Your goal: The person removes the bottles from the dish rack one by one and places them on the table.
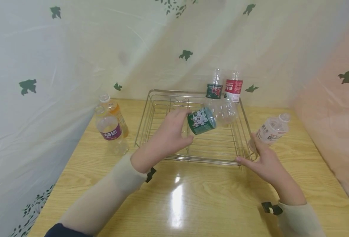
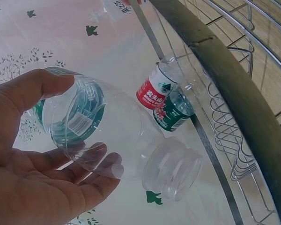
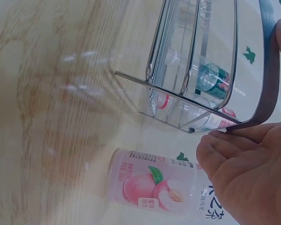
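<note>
My left hand [image 1: 171, 130] grips a clear plastic bottle [image 1: 201, 121] with a green label, thumb and fingers round its labelled end. The bottle is tilted over the wire basket [image 1: 204, 160]. Its open mouth points away from the palm in the left wrist view. At the basket's near right corner, my right hand [image 1: 264, 164] holds the rim [image 3: 270, 70], thumb on one side and fingers on the other. Two more clear bottles, one green-labelled [image 1: 214, 91] and one red-labelled [image 1: 233, 86], stand in the basket's far right corner, necks down in the right wrist view.
Just right of the basket stands a peach-drink bottle [image 1: 270, 131], close to my right fingers. Left of it are a purple-labelled bottle [image 1: 111, 133] and an orange-labelled one [image 1: 121, 118]. A patterned cloth [image 1: 103, 49] hangs behind the wooden table [image 1: 216, 204].
</note>
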Action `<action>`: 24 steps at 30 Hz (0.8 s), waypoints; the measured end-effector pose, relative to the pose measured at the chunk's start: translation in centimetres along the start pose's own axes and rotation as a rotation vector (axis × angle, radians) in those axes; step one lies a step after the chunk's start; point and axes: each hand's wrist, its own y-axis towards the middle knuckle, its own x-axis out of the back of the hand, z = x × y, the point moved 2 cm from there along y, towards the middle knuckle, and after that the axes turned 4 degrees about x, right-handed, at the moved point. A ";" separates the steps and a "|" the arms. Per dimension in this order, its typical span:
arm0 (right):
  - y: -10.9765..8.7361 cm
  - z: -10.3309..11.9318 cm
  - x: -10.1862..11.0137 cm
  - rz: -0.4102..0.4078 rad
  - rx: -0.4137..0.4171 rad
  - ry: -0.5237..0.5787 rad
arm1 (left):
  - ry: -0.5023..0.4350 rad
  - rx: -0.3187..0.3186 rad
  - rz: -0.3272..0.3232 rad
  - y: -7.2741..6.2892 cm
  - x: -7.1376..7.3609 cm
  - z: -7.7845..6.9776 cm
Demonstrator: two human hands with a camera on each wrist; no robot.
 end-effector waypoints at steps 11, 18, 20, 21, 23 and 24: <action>-0.1 0.4 0.1 0.003 -0.018 -0.001 | 0.069 -0.037 -0.004 -1.0 -0.2 0.0; -0.3 1.0 0.2 -0.002 -0.008 -0.024 | 0.135 -0.075 -0.016 -1.5 -0.2 0.2; -0.4 1.4 0.3 -0.022 0.010 -0.027 | 0.146 -0.090 -0.018 -1.6 -0.2 0.2; -0.5 1.6 0.3 -0.037 0.024 -0.030 | 0.154 -0.099 -0.021 -1.7 -0.2 0.1; -0.7 2.1 0.4 -0.072 0.058 -0.030 | 0.163 -0.108 -0.021 -1.8 -0.1 0.1; -0.7 2.4 0.5 -0.088 0.075 -0.030 | 0.164 -0.108 -0.019 -1.9 -0.1 0.1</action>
